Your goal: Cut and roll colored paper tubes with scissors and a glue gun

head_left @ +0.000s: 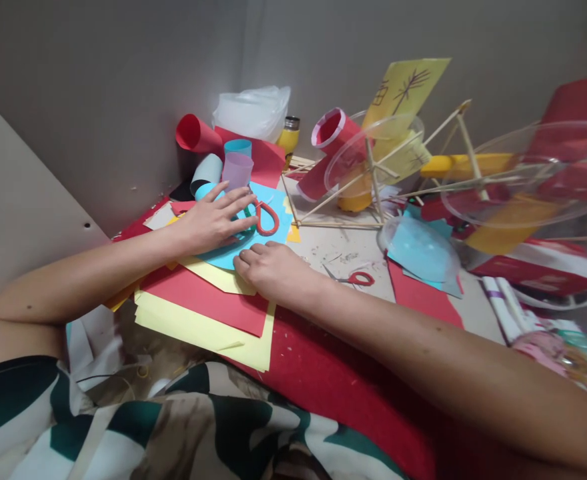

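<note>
My left hand (213, 217) lies flat with fingers stretched over a blue paper sheet (233, 252), fingertips touching the handles of red scissors (266, 219). My right hand (268, 267) rests beside it, fingers curled down onto the edge of the blue sheet and a yellow sheet (218, 277). Under them lies a stack of red paper (208, 300) and yellow paper (198, 330). A second, smaller pair of red scissors (356, 278) lies on the table right of my right hand.
Rolled red paper (196, 133), blue and purple cups (237, 167), a white plastic bag (253, 110) and a yellow bottle (288, 137) crowd the back corner. A wooden stick frame (373, 180) with clear plastic lids (523, 173) stands right. Walls close the left and back.
</note>
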Demonstrator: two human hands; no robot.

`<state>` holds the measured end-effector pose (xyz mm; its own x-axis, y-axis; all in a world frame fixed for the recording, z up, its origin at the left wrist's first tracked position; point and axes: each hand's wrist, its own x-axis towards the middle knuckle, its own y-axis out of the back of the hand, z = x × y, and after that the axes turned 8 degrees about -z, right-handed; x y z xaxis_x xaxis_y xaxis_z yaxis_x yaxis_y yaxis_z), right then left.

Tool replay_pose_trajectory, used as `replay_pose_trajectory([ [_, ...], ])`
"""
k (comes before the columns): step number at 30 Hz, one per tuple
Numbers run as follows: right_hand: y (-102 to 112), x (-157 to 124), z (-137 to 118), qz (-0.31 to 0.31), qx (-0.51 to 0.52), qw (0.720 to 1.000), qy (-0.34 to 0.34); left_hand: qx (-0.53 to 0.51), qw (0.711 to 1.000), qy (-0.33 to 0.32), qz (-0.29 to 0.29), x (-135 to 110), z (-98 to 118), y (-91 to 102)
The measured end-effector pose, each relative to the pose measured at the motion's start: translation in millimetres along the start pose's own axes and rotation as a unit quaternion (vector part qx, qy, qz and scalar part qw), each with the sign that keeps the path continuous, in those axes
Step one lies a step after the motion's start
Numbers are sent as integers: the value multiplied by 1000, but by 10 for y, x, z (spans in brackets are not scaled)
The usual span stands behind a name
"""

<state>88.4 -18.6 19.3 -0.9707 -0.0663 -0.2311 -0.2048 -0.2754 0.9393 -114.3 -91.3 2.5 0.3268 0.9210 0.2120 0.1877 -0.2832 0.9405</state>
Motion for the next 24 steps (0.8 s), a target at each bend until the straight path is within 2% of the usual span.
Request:
replay_pose_trajectory([
  [10,-92,-199,50,11,19,999,-29,32,996,-77,-11,220,34,39],
  [17,-124,-326,37,30,22,999,-27,123,985,-87,-84,276,49,71],
  [20,-127,-400,2,44,21,999,-16,119,987,-81,-78,298,33,62],
  [24,-131,-529,-39,91,16,996,15,90,990,-87,-59,310,18,38],
])
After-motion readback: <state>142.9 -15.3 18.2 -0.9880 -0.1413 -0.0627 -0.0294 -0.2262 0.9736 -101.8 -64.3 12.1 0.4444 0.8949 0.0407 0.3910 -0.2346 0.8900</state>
